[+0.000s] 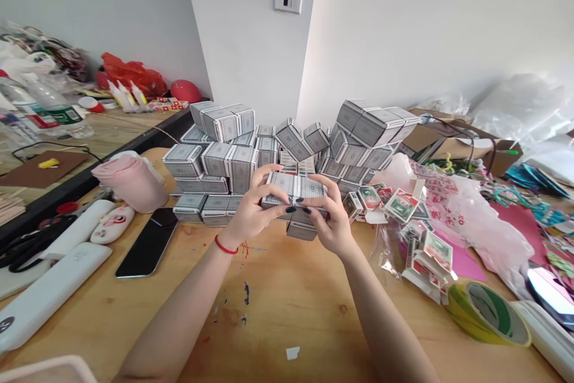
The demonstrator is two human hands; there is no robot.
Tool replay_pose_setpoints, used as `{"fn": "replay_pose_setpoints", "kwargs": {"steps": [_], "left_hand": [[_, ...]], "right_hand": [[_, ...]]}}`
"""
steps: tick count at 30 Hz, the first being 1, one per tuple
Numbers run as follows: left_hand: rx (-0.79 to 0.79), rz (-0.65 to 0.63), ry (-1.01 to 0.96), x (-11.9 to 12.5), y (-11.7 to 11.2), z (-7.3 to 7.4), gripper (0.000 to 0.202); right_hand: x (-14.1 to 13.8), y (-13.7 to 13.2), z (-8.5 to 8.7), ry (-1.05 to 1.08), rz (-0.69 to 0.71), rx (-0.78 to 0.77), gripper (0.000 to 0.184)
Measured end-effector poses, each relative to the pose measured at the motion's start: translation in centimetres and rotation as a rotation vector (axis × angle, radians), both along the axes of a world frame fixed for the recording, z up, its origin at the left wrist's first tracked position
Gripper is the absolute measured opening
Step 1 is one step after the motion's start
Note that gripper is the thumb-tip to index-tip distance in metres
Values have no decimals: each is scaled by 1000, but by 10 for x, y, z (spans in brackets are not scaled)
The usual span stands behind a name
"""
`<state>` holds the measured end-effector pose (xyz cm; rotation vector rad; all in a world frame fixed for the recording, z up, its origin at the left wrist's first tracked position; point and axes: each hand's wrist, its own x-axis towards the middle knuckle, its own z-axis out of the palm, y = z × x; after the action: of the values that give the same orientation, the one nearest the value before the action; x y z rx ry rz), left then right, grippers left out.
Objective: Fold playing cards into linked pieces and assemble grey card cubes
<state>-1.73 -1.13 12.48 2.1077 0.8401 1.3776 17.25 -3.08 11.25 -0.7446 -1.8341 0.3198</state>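
Note:
Between my hands is a block of playing cards (293, 184), with a grey patterned back face up. My left hand (255, 207) grips its left end, thumb along the near side. My right hand (332, 210) closes on its right end, with both thumbs meeting near the middle. Just below it shows another grey card block (301, 229); whether the two touch I cannot tell. Behind my hands, similar blocks are piled up: a left stack (215, 159), a right stack (365, 138) and tilted blocks (293, 138) in the middle.
Opened card boxes (430, 257) and a roll of yellow tape (488, 314) lie at right, beside a crumpled plastic bag (475, 210). At left are a black phone (147, 242), a pink roll (131, 183) and a white bar-shaped device (56, 296). A wall stands behind.

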Motion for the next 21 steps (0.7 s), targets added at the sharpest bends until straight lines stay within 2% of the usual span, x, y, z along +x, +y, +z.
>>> {"fn": "replay_pose_setpoints", "kwargs": {"steps": [11, 16, 21], "left_hand": [[50, 9, -15, 5, 0, -4, 10], [40, 10, -22, 9, -2, -3, 14], [46, -6, -63, 12, -2, -5, 10]], "right_hand": [[3, 2, 1, -55, -6, -16, 17], [3, 0, 3, -36, -27, -25, 16], [2, -1, 5, -1, -27, -35, 14]]}}
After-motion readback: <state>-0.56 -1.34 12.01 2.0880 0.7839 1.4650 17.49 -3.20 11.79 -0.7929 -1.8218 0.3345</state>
